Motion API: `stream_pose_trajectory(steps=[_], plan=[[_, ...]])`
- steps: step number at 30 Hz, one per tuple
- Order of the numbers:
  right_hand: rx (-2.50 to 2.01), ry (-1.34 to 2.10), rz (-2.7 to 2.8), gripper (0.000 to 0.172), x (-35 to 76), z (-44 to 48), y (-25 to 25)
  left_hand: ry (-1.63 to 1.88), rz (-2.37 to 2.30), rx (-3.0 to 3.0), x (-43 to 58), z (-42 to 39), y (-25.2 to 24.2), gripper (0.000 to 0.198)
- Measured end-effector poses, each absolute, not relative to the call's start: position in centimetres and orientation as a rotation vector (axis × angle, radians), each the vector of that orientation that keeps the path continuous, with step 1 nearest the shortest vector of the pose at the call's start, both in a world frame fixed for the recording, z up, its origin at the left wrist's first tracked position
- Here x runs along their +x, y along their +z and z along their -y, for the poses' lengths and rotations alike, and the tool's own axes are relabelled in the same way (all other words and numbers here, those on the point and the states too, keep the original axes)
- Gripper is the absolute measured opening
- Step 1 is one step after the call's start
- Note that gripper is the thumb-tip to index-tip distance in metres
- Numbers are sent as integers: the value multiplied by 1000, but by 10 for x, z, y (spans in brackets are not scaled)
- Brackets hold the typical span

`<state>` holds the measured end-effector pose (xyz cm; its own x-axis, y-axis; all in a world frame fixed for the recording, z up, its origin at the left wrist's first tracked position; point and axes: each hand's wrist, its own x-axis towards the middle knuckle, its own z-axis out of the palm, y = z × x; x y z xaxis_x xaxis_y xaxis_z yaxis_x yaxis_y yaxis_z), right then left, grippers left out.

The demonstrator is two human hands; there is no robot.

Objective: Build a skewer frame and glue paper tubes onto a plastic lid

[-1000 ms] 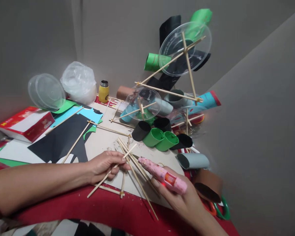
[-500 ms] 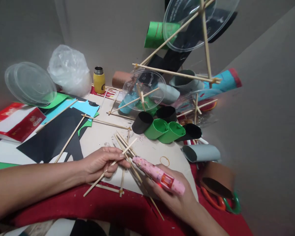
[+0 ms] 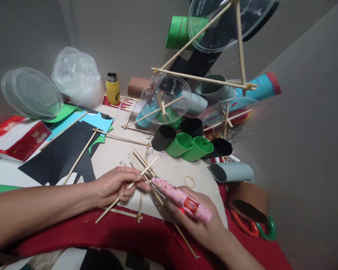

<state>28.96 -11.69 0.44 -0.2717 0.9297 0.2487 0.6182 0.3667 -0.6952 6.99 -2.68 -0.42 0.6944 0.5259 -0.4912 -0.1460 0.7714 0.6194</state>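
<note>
Slipping looks the likeliest trouble: the pale bamboo stick (image 3: 151,164) near the centre of the frame is held only in a light pinch by the left hand (image 3: 122,186), so a nudge from the pink hot-glue gun (image 3: 173,194) could twist it against the wooden sticks (image 3: 139,159) it crosses. The gun's front end sits just beside the left fingertips; if it is hot, as the red glow suggests, a small drift could burn them, and glue might drip onto the cream board (image 3: 207,193) below.

The left forearm enters at the left edge and runs nearly level, the fingers bent narrow around the stick, which slants from lower left to upper right. The right forearm rises from the bottom right, and the right hand (image 3: 198,215) is wrapped around the gun, tilting its front toward the upper left. The nozzle tip is hard to make out.
</note>
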Motion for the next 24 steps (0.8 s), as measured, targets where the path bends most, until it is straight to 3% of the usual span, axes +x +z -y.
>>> stream_pose_trajectory(steps=[24], plan=[[-1333,571,2010,15,291,116,4,333,-710,695,70,30,1,20]])
